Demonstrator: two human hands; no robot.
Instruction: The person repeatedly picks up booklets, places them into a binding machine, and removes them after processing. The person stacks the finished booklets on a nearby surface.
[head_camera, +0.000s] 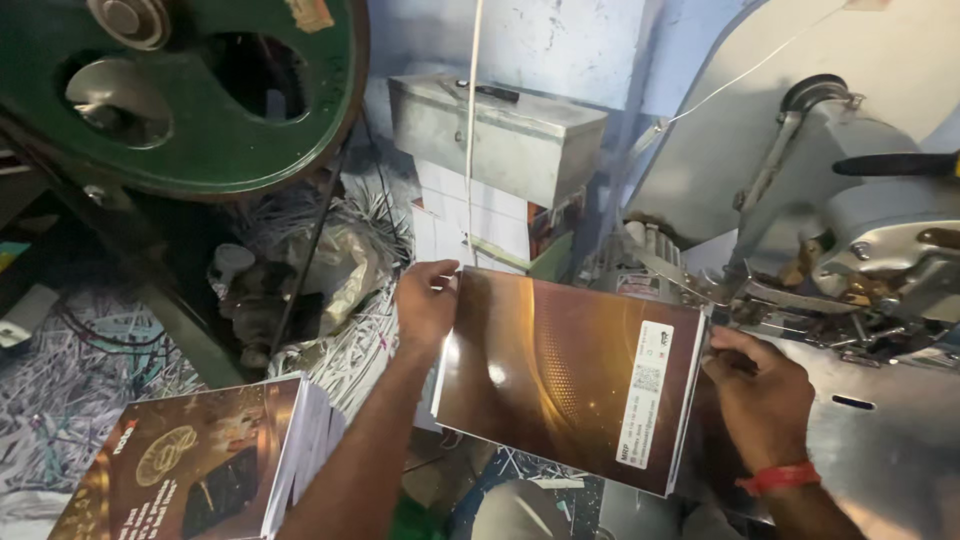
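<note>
Left hand (425, 300) of mine grips the brown glossy booklet (570, 375) at its left edge; my right hand (760, 385) pinches its right edge at the stitching machine (860, 260). Finished booklets (200, 465) sit stacked lower left.

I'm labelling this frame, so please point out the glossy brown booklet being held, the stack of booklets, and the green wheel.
Brown booklet (560, 375), head view: middle of its cover.
Stack of booklets (200, 465), head view: top cover.
Green wheel (250, 140), head view: lower rim face.
</note>
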